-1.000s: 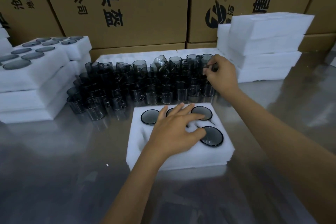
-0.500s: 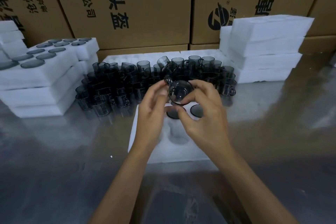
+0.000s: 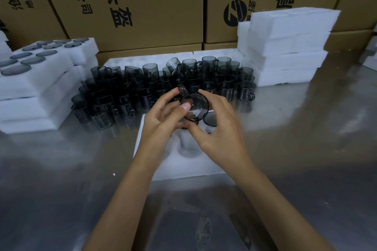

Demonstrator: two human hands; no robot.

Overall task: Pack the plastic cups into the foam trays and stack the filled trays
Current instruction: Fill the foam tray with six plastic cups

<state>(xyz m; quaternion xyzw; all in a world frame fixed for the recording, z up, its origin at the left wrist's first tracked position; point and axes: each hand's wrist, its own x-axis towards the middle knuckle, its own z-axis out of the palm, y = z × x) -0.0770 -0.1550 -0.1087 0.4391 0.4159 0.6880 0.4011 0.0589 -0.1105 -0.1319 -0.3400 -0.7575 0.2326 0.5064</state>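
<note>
A smoky grey plastic cup (image 3: 195, 106) with a handle is held tilted, its mouth toward me, above the white foam tray (image 3: 161, 161). My right hand (image 3: 218, 128) grips the cup around its rim and side. My left hand (image 3: 161, 120) pinches its left edge, thumb on the rim. The tray lies in the middle of the steel table; an empty pocket (image 3: 188, 150) shows near its front, and one seated cup (image 3: 210, 120) shows at its far right. Several loose cups (image 3: 142, 89) crowd the table behind the tray.
Filled foam trays (image 3: 34, 79) are stacked at the left. Plain foam trays (image 3: 289, 47) are stacked at the back right. Cardboard boxes (image 3: 142, 6) wall off the rear. The steel table (image 3: 306, 138) stretches to the right and toward me.
My right hand took a cup from the pile and brought it over the tray. My left hand lifted off the tray and joined it on the cup, which has since tilted slightly lower.
</note>
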